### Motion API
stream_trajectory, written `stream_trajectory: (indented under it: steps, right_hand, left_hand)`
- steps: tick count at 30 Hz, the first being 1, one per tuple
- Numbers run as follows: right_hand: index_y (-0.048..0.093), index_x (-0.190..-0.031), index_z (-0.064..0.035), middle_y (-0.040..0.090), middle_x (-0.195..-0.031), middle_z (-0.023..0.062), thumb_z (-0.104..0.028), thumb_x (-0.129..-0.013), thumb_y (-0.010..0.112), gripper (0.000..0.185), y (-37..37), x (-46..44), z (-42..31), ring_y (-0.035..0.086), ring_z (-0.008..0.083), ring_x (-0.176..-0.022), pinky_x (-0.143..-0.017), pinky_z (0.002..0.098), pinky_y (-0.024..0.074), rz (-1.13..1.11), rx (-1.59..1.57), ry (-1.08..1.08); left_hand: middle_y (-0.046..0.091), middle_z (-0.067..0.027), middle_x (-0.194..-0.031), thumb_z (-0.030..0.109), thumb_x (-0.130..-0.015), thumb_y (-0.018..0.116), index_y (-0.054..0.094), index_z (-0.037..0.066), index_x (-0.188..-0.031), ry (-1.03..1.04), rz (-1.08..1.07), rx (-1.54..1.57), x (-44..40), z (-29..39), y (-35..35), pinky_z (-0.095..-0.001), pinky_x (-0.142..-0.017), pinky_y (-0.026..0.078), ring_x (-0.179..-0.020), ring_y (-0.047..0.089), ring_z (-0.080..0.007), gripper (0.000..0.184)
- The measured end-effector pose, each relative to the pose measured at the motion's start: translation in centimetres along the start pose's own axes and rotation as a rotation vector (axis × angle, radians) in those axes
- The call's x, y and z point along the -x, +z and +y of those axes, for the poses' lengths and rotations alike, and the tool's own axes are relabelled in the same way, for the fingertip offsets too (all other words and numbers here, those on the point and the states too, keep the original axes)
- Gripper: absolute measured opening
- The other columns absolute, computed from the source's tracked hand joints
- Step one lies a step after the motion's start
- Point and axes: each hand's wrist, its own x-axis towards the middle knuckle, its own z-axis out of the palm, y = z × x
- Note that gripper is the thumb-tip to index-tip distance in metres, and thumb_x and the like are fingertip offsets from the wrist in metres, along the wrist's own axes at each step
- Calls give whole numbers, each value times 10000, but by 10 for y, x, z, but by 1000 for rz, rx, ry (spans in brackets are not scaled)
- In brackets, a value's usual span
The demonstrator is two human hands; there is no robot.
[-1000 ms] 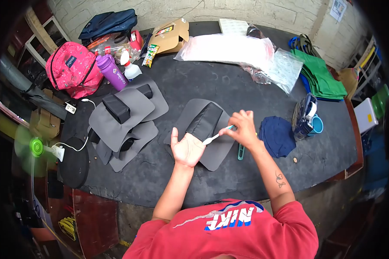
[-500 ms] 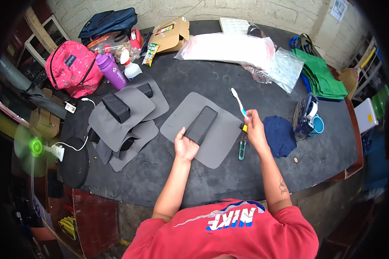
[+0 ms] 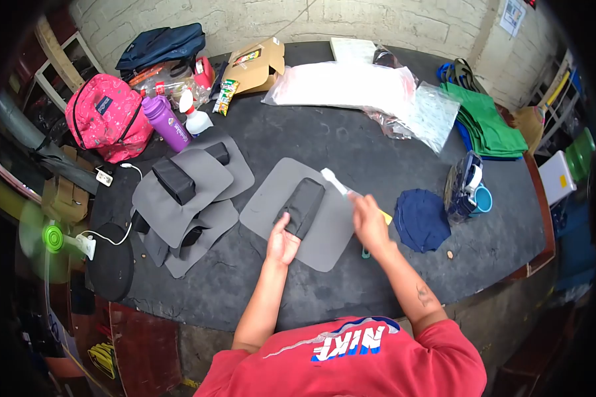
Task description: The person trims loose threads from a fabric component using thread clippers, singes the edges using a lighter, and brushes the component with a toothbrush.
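Note:
A flat grey panel (image 3: 334, 231) with rounded corners lies on the black table, bearing a long black fabric piece (image 3: 304, 202). My left hand (image 3: 283, 246) grips the near end of that black piece, thumb on top and the other fingers partly hidden. In my right hand (image 3: 371, 225) is a white toothbrush (image 3: 333, 180), its bristle end over the panel's upper right part, just right of the black piece. Whether the bristles touch the panel I cannot tell. Under my right hand a yellow object (image 3: 387, 217) and a green-handled tool (image 3: 365, 253) are mostly covered.
Left of the panel is a pile of similar grey panels (image 3: 179, 178) with black pieces. A purple bottle (image 3: 165, 124), spray bottle (image 3: 195, 119) and pink backpack (image 3: 106, 116) stand behind it. A navy cloth (image 3: 422, 220), blue cup (image 3: 483, 200) and green fabric (image 3: 487, 126) lie right.
My right hand has moved left and down, bringing the toothbrush over the grey panel. My left thumb has come onto the black piece. The whole view has shifted slightly.

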Motion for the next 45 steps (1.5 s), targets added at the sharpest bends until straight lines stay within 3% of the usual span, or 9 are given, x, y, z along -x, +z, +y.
stream_trajectory:
  steps: [2, 7, 14, 17, 19, 25, 31, 41, 45]
  right_hand:
    - [614, -1177, -99, 564, -873, 166, -27, -884, 508, 320, -8, 18, -29, 612, 377, -745, -644, 446, 491, -226, -52, -91]
    - [575, -1242, -137, 532, -897, 143, -15, -827, 563, 433, 14, 0, 23, 604, 372, -628, -560, 468, 500, -19, 62, 32]
    - [631, -1181, -127, 559, -863, 140, -20, -842, 549, 366, 19, 17, -5, 612, 370, -687, -620, 452, 506, -249, -7, -42]
    - [630, -1184, -127, 559, -869, 140, -33, -845, 543, 363, 24, 23, -7, 614, 366, -698, -626, 459, 504, -295, -25, -66]
    - [630, -1182, -126, 557, -869, 140, -39, -850, 539, 356, 19, 23, -9, 616, 365, -703, -629, 459, 506, -317, 20, -78]
    - [612, -1208, -146, 538, -885, 156, -42, -841, 532, 389, 22, 15, 3, 618, 365, -632, -591, 481, 512, -292, 238, -64]
    - [618, -1217, -157, 558, -863, 147, -64, -847, 544, 388, 24, 7, 16, 616, 372, -650, -589, 476, 504, -181, 120, -15]
    - [661, -1133, -117, 593, -852, 150, -72, -868, 517, 305, 24, 23, 10, 629, 372, -655, -613, 470, 524, -309, -6, -136]
    - [660, -1137, -118, 594, -859, 156, -84, -878, 521, 296, 19, 2, 17, 636, 385, -680, -631, 483, 528, -192, 21, 12]
  left_hand:
    - [559, -144, -1286, 62, -958, 488, 458, -26, -1295, 69, -6, -129, -1, -6, -9, -456, -1053, 430, -1202, 547, -280, 349]
    - [565, -159, -1267, -49, -892, 528, 473, 19, -1284, 222, 107, -194, -1, -17, -7, -460, -1011, 474, -1163, 575, -295, 401]
    - [575, -142, -1248, -16, -903, 554, 484, 15, -1245, 193, 56, -284, 0, -11, -6, -426, -995, 480, -1128, 593, -266, 350]
    - [592, -130, -1207, -34, -886, 572, 467, 4, -1276, 230, 218, -601, 0, -10, -21, -365, -960, 471, -1100, 588, -213, 407]
    - [591, -137, -1193, -63, -868, 587, 464, -13, -1243, 434, 193, -658, 0, -12, -17, -342, -951, 459, -1074, 584, -196, 398]
    - [581, -145, -1205, -82, -832, 601, 448, -33, -1254, 408, 259, -736, -3, -8, -17, -322, -964, 440, -1085, 582, -217, 452]
    - [569, -144, -1228, -76, -816, 614, 448, -37, -1258, 347, 287, -755, -4, -8, -24, -318, -968, 432, -1098, 575, -218, 474]
    - [565, -135, -1245, -81, -809, 616, 449, -47, -1265, 407, 309, -813, -9, -8, -25, -305, -989, 408, -1122, 561, -212, 486]
    - [586, -137, -1214, -86, -827, 596, 452, -18, -1244, 422, 293, -842, -7, -10, -26, -343, -973, 448, -1096, 584, -224, 447]
